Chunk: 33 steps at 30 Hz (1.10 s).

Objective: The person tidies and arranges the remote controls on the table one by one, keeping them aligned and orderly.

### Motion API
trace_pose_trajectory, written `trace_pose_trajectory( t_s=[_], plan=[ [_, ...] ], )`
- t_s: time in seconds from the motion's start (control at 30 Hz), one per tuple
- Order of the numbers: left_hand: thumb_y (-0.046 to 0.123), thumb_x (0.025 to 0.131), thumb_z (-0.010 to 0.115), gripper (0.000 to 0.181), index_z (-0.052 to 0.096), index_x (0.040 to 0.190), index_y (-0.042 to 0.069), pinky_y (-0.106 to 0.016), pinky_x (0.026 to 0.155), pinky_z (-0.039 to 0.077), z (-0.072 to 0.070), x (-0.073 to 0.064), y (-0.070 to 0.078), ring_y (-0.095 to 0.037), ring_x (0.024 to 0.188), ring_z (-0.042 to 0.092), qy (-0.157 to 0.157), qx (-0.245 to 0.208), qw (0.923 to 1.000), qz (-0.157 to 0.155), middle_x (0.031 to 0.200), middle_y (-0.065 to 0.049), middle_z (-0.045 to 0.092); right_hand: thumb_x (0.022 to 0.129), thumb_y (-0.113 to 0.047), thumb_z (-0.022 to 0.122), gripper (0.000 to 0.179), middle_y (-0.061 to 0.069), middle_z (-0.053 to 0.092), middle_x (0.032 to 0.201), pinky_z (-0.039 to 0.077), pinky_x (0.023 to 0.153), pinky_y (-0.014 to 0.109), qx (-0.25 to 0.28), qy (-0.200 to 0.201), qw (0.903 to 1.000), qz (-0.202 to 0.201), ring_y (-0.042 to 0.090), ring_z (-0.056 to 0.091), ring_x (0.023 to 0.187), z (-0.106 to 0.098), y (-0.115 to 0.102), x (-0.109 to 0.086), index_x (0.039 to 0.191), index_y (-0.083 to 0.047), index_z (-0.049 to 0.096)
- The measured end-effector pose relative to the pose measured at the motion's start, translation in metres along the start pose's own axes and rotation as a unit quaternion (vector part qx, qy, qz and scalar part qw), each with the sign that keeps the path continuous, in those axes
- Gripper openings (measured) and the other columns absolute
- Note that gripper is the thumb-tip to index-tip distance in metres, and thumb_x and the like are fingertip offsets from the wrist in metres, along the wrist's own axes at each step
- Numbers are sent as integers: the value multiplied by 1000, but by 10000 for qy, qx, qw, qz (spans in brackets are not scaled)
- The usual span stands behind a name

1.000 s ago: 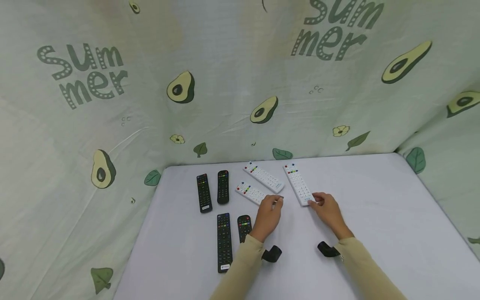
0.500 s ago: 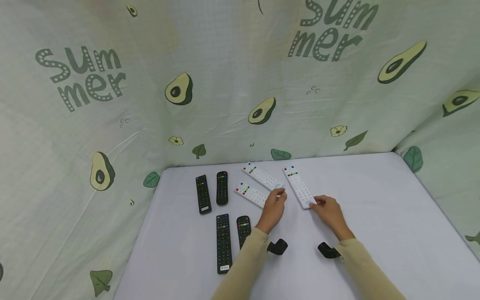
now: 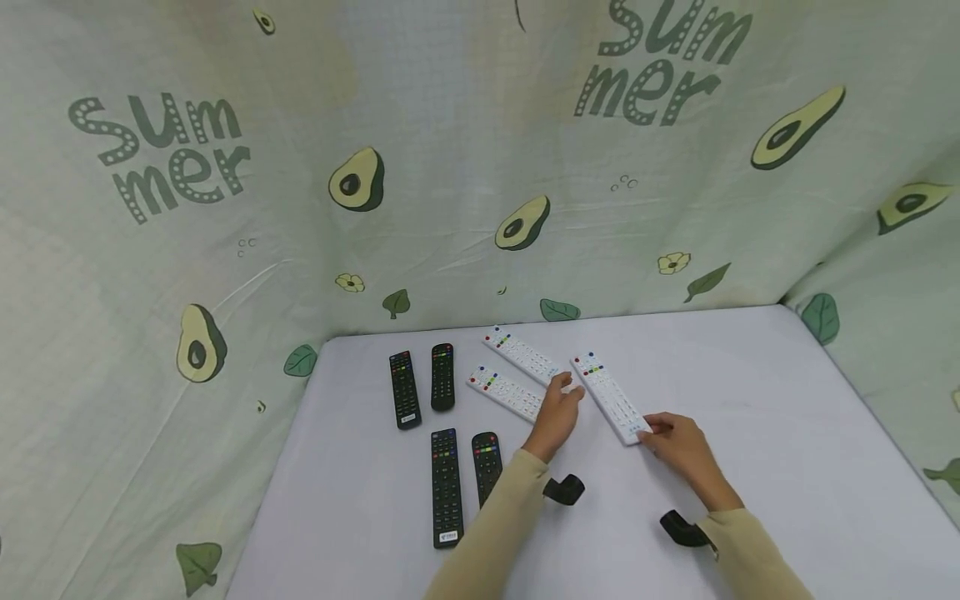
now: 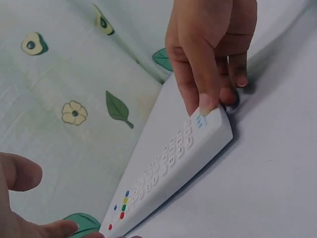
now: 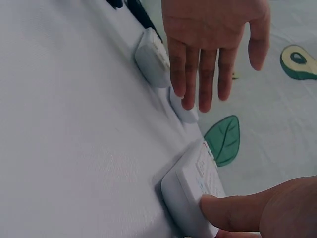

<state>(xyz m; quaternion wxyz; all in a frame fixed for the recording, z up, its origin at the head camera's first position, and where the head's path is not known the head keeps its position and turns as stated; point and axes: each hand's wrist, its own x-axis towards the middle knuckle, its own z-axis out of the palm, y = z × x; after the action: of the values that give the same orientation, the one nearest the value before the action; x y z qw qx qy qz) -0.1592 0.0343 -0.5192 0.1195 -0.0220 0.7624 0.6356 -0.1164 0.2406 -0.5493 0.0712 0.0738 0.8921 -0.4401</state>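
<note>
In the head view, a white remote control [image 3: 609, 398] with coloured buttons lies slanted on the table. My right hand [image 3: 678, 446] pinches its near end; the right wrist view shows the thumb [image 5: 242, 210] on top of that end. My left hand [image 3: 553, 415] hovers left of this remote, its fingers extended and holding nothing. Seen from the right wrist, the left hand's palm [image 5: 215, 25] faces the camera with fingers straight. Two other white remotes, an upper one [image 3: 521, 356] and a lower one [image 3: 504, 392], lie beside the left hand, which partly covers them.
Several black remotes lie left on the white table [image 3: 345, 500]: two at the back, one [image 3: 405, 390] beside another [image 3: 442, 377], and two nearer, a long one [image 3: 446, 487] and one [image 3: 487, 462] partly behind the left sleeve. A printed cloth [image 3: 442, 283] hangs behind the table.
My right hand has drawn the white remote nearer and slightly right. The left hand has moved right, away from the lower white remote, and its fingers have spread.
</note>
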Motion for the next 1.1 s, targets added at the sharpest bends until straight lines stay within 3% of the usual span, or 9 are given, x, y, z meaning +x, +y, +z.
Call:
trace_pose_trajectory(
  t_s=[0.37,0.7,0.83,1.1],
  plan=[
    [30,109,49,60,37,161,4,-54,124,35,13,3,-5,-39,148,43,-254,45,9994,-248,166,-19,38,95,-10,72,44,20,70,98,51,62,26,-131,-190,9997,42,21,64,82,-12,18,-22,126,20,63],
    [29,107,54,61,38,159,2,-53,122,39,24,7,-10,-37,143,50,-240,232,9991,-276,157,-23,47,94,-9,75,43,19,72,100,52,67,28,-358,-435,9984,-85,22,69,86,-20,30,-33,125,19,64],
    [28,105,56,61,41,157,0,-52,126,33,25,7,-11,-38,147,45,-199,320,9992,-167,157,-24,45,94,-8,75,42,19,72,103,53,69,27,-380,-379,9985,-145,24,70,89,-23,29,-36,125,18,64],
    [32,104,59,62,42,156,4,-50,122,38,22,0,-11,-33,140,49,-216,419,9988,-141,146,-14,47,91,-3,77,41,18,69,104,53,68,22,-275,-65,9992,-284,26,72,90,-22,30,-43,125,16,65]
  ],
)
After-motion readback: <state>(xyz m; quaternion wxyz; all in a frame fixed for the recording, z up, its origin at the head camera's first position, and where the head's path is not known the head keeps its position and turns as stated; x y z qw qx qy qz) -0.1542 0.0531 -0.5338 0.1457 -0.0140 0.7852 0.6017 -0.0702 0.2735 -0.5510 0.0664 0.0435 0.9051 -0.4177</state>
